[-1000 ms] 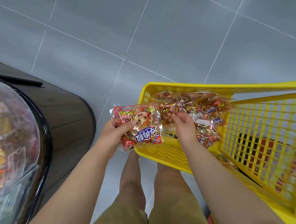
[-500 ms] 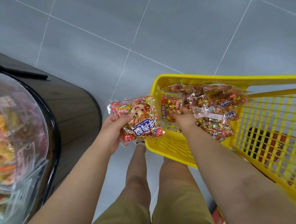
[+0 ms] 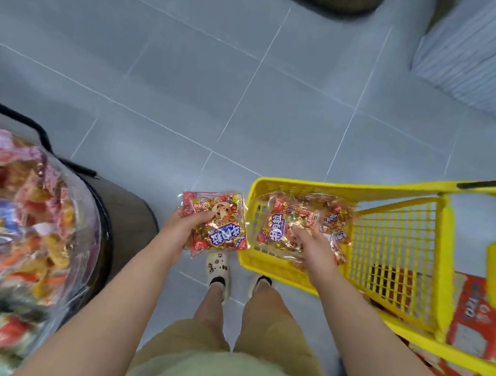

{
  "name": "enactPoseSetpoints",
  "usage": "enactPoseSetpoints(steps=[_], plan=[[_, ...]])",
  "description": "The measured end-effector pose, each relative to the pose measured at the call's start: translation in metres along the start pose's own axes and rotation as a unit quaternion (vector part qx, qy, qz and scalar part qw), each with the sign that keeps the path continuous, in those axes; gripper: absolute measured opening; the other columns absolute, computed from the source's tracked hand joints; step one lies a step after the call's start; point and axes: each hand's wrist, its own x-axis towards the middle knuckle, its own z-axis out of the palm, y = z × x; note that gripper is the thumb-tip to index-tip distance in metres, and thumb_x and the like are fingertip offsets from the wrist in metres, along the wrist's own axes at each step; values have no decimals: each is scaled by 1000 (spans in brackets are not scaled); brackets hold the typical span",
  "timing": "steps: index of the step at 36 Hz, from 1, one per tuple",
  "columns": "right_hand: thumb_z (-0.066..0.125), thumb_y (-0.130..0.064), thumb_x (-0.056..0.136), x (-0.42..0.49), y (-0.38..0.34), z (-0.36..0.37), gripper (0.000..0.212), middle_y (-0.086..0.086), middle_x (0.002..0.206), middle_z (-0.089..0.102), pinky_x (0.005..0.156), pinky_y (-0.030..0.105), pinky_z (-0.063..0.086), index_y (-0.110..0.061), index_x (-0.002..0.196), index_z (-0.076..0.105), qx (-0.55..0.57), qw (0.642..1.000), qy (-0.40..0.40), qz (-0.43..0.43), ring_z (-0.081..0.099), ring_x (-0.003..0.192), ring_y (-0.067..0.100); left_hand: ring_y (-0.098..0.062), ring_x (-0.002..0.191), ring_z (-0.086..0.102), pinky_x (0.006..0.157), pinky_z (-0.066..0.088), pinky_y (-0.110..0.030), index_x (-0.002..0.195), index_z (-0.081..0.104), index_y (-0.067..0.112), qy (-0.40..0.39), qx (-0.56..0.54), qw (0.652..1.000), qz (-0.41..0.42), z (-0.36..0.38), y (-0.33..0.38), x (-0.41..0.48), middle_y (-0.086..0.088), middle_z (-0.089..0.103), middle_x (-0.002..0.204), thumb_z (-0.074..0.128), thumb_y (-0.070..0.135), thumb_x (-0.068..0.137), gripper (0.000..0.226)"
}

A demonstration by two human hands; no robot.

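The left hand point(image 3: 180, 231) grips a red snack bag point(image 3: 224, 230), thumb across its front and fingers curled behind. It holds the bag in the air just outside the near-left corner of the yellow basket point(image 3: 299, 186), almost touching the rim. The right hand point(image 3: 314, 248) lies inside that corner on a heap of like bags point(image 3: 279, 227), its fingers bent down into the crinkled film. Whether they pinch a bag cannot be told.

The basket's lattice wall point(image 3: 394, 246) rises just beyond the heap, and a red carton point(image 3: 471, 312) shows through and under the basket's far end. Well to the basket's left stands a round display bin point(image 3: 123, 215) with a clear cover over mixed snacks point(image 3: 20, 232). The person's pale shoes point(image 3: 218, 273) stand on the grey tiled floor point(image 3: 247, 86), below the held bag and beside the basket's near corner. Far beyond the basket lies a grey ribbed stack point(image 3: 475, 56).
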Motion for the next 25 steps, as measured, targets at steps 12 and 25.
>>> enactPoseSetpoints(steps=[12,25], plan=[[65,-20,87,-78,-62,74,13,-2,72,58,43,15,41,-19,88,52,-2,984,-147,-100,53,50,5,-34,85,67,65,53,-36,119,59,9,121,-124,981,83,-74,-30,-98,-17,71,102,73,15,81,40],[62,-8,84,-141,-35,171,17,6,82,70,62,27,53,-15,99,61,-148,913,-377,-48,66,72,16,-20,64,71,44,50,-25,104,62,20,328,-362,866,101,-118,-159,-208,-5,75,84,76,23,79,29]])
